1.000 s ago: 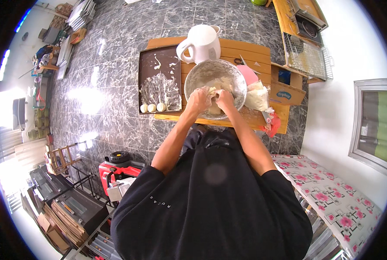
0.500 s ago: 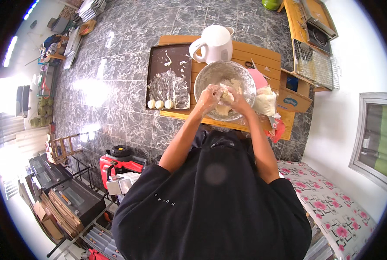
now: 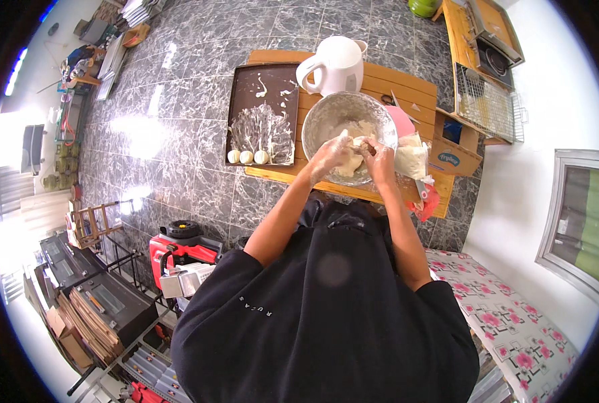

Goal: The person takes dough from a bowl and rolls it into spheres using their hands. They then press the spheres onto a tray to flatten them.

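Over a floury metal bowl (image 3: 316,127), both my hands work at a small piece of dough (image 3: 360,142). My left hand (image 3: 331,154), dusted with flour, is closed around its left side. The fingers of my right hand (image 3: 380,160) pinch it from the right. Beneath them, a larger lump of dough (image 3: 347,168) and loose flour lie in the bowl. To the left, three pale dough balls (image 3: 247,157) sit in a row along the near edge of a dark baking tray (image 3: 262,75), whose bottom is smeared with white grease or flour.
A white electric kettle (image 3: 339,64) stands behind the bowl on the wooden table (image 3: 407,91). Right of the bowl are scissors (image 3: 388,100), a pink round thing (image 3: 400,121), an opened bag of flour (image 3: 412,158) and a red packet (image 3: 427,201). A cardboard box (image 3: 457,151) adjoins the table's right side.
My hands have drawn slightly apart, the right fingers now pinching the dough piece. The view has shifted a little.
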`<state>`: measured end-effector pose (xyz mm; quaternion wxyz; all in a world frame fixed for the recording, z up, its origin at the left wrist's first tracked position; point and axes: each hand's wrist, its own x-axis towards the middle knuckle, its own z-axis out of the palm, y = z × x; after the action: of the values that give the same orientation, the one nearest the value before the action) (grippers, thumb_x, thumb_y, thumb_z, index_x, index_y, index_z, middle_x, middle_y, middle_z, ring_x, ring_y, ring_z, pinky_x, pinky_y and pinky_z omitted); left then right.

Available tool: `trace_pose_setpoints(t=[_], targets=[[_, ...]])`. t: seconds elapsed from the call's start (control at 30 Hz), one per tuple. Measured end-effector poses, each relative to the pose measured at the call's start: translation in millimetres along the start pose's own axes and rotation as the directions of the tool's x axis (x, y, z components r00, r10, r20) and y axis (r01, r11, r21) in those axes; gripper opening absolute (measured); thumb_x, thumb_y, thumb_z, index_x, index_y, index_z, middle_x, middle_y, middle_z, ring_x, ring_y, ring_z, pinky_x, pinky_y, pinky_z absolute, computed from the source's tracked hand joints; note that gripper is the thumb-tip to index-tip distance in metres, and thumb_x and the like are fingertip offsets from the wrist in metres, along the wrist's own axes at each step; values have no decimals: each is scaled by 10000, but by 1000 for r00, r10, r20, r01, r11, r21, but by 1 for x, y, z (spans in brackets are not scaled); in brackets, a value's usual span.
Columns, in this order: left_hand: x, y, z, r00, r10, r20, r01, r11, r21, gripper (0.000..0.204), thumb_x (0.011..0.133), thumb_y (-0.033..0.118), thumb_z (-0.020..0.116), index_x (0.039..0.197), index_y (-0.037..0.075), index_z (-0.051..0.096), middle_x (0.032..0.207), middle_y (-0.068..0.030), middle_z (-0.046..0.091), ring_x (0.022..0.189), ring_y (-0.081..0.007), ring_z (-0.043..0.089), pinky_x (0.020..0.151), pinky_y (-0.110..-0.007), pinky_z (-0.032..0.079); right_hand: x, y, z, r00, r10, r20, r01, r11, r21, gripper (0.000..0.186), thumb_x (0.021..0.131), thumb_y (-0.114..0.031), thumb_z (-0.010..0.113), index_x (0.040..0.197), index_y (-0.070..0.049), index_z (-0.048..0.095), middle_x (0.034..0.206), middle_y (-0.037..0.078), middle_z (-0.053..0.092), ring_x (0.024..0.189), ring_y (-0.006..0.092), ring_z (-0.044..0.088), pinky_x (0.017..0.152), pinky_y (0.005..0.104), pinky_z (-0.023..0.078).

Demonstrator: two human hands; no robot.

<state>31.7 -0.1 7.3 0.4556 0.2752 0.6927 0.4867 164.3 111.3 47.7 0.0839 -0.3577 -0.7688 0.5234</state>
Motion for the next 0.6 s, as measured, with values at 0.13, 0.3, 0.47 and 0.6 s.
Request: trace_pose_setpoints(t=[0.13, 0.3, 0.47, 0.6], targets=[[-4, 11, 18, 945, -100, 310, 295, 668, -683, 500, 1018, 394, 432, 1246, -47, 489, 1164, -150, 607, 1073, -246, 594, 935, -388, 489, 2, 24, 15, 980, -191, -63, 182, 975, -125, 459, 860, -136, 679, 1295, -50, 556, 1256, 192, 590, 1169, 256, 573, 982, 357, 442], [6, 4, 26, 970, -240, -40, 156, 740, -655, 304, 1035, 211, 376, 1156, -29, 519, 923, -93, 604, 819, -193, 612, 720, -316, 551, -12, 23, 19, 944, -321, 77, 329, 895, -303, 651, 902, -218, 638, 1465, -75, 343, 1512, 206, 310, 1425, 276, 274, 1166, 367, 194], [9, 17, 6, 956, -284, 70, 218, 533, -818, 298, 1010, 293, 445, 1078, 15, 527, 689, 14, 427, 512, -107, 389, 482, -261, 404, -11, 27, 7, 962, -267, 55, 262, 962, 75, 649, 931, -290, 609, 1475, -83, 323, 1532, 168, 291, 1427, 294, 261, 1157, 375, 227], [-4, 33, 7, 968, -144, 207, 238, 791, -563, 333, 986, 368, 524, 975, 38, 570, 646, 34, 430, 475, -57, 355, 403, -203, 299, -11, 36, 4, 985, -149, 83, 140, 985, 100, 591, 944, -257, 602, 1453, -82, 359, 1507, 148, 343, 1423, 264, 271, 1142, 364, 258]])
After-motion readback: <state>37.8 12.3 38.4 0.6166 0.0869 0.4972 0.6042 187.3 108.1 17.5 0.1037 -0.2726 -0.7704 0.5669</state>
